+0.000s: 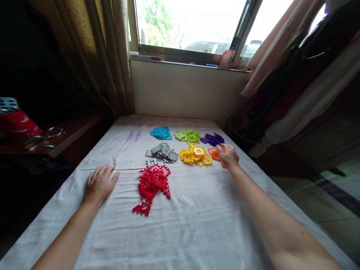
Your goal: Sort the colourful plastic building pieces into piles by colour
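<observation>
Left hand [99,183] spread, empty; right hand [230,156] half-curled at orange pieces [215,154] beside yellow pile [191,155], hold unclear. Judged light, stiff; edge-gripping advised.

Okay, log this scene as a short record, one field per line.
left hand: palm down on the pale sheet, nearest the red pieces; left hand
right hand: right hand over the orange pieces, grip unclear
far row, left to right: blue pieces, green pieces, purple pieces
middle row: grey pieces, yellow pieces, orange pieces
nearest pile: red pieces
backdrop: window, curtain
</observation>
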The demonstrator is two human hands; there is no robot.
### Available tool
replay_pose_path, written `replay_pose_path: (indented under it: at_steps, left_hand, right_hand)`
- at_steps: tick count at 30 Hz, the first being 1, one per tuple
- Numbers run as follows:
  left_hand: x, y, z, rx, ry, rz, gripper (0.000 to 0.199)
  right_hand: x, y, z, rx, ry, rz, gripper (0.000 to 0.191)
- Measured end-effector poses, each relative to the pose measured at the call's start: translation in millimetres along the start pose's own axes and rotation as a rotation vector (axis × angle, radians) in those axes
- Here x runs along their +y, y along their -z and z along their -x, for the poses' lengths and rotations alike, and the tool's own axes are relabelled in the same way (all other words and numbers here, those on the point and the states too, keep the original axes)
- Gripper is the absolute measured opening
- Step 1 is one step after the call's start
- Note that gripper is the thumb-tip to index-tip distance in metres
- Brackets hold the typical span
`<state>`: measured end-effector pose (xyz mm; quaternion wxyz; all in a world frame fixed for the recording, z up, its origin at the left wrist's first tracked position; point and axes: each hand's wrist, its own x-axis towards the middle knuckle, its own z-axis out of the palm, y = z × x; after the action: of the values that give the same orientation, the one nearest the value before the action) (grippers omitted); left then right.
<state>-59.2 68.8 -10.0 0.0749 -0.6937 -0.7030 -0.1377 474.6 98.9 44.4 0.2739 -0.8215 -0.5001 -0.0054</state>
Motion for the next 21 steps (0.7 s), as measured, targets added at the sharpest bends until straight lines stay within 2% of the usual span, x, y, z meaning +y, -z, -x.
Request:
replay_pose_path:
  at_steps: [2,4,6,8,14,21]
  left_hand:
    - [0.5,-1.0,0.0,-0.003,0.012,-0.014,0.052]
    - [0.1,-1.8,-0.2,-0.007,0.017,-0.013,0.050]
    - [-0.7,-2.3,-0.3,-0.008,0.023,-0.009,0.050]
    - [-1.3,-1.9,-0.1,-0.013,0.027,-0.007,0.051]
    - [1.5,1.6,1.4,-0.026,0.015,-0.013,0.054]
    - [2.7,1.7,2.6,-0.021,0.026,-0.029,0.051]
  right_hand:
    - [40.9,-0.9,-23.0,-0.029,-0.181,0.063,0.054]
    - [66.5,-9.0,-36.5,-0.077,-0.267,0.059,0.058]
    - [76.3,-20.3,-42.0,-0.142,-0.271,0.040,0.058]
    - [73.0,-30.9,-41.3,-0.179,-0.227,0.030,0.055]
    - [23.2,-47.1,-16.8,-0.222,-0.021,-0.116,0.047]
    - [-64.4,-70.4,31.8,-0.311,0.282,-0.302,0.046]
